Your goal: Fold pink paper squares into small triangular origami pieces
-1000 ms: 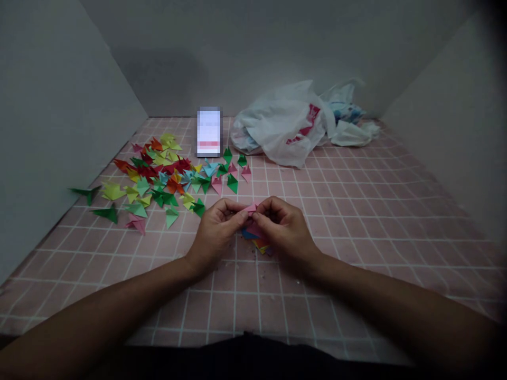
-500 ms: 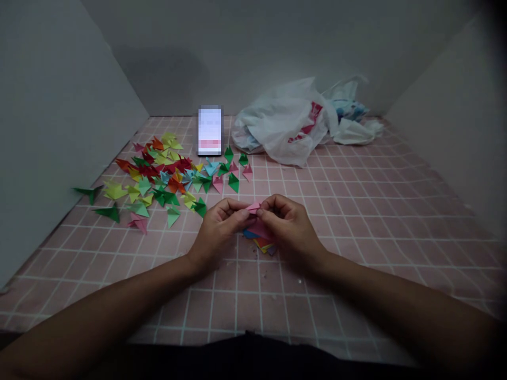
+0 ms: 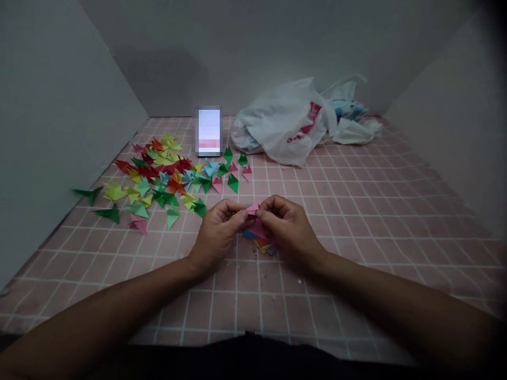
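Note:
A small folded pink origami paper [image 3: 253, 210] is pinched between both hands near the middle of the table. My left hand [image 3: 222, 224] is closed on its left side, thumb on top and fingers curled beneath. From the right, my right hand [image 3: 288, 227] grips the same paper with thumb and forefinger. Below the hands lies a stack of coloured paper squares [image 3: 259, 236], pink on top, with blue, orange and yellow edges fanned out; the right hand partly covers it. Fingertips hide some of the folds.
Many small folded paper cranes [image 3: 166, 179] in several colours spread over the left of the pink checked tablecloth [image 3: 376, 237]. A lit phone [image 3: 209, 131] stands upright behind them. White plastic bags [image 3: 285, 124] lie against the back wall. Walls rise at both sides.
The pink paper has tilted slightly between the fingertips, showing a somewhat different face. Both hands stay in nearly the same place, and the rest looks unmoved.

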Action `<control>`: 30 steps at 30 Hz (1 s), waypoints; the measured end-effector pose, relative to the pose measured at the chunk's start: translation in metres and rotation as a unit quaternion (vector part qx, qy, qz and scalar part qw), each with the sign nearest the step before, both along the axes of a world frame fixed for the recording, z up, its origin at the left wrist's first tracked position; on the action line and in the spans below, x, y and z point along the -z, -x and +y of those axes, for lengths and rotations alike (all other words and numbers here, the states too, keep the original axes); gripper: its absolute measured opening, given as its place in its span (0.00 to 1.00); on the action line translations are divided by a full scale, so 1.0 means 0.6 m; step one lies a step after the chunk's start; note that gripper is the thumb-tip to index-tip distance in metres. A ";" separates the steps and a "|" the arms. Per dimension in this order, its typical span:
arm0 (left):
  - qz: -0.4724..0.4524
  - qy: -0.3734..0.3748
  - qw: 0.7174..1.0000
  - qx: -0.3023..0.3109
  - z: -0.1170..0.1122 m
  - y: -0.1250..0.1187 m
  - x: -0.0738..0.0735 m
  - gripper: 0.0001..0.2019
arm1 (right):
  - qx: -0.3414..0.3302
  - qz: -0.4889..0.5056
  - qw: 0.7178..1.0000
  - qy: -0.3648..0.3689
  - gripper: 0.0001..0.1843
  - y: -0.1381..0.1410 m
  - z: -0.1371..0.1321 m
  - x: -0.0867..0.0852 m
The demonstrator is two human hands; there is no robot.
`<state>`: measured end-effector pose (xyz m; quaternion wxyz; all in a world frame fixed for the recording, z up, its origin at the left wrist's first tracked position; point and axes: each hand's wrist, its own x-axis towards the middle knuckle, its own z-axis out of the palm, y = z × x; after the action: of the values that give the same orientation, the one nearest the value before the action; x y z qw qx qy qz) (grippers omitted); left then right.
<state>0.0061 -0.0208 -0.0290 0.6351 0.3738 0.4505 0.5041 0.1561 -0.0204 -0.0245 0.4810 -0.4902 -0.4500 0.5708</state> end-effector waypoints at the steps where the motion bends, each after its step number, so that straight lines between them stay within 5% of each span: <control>1: 0.008 -0.003 1.000 -0.002 0.001 0.000 -0.001 0.12 | -0.001 -0.001 1.000 0.001 0.11 0.001 0.000 0.000; 6: 0.037 -0.013 0.999 -0.007 0.005 0.004 -0.007 0.13 | -0.018 -0.016 1.000 -0.016 0.10 0.000 0.001 0.002; 10: 0.034 -0.023 0.999 -0.018 0.008 0.008 -0.009 0.13 | -0.018 -0.089 0.990 -0.107 0.05 -0.008 0.003 0.000; 19: 0.034 -0.012 0.999 -0.014 0.010 0.011 -0.012 0.12 | -0.059 -0.285 0.889 -0.354 0.09 -0.022 0.007 0.010; 26: 0.038 -0.028 0.999 -0.006 0.007 0.011 -0.009 0.13 | -0.054 -0.286 0.888 -0.356 0.08 -0.022 0.010 0.012; 30: 0.034 -0.015 0.999 -0.009 0.011 0.013 -0.009 0.14 | -0.030 -0.255 0.918 -0.303 0.04 -0.020 0.007 0.013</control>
<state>-0.0018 -0.0144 -0.0239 0.6091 0.3965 0.4676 0.5031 0.1681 -0.0159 -0.0322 0.4576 -0.4364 -0.7235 0.2769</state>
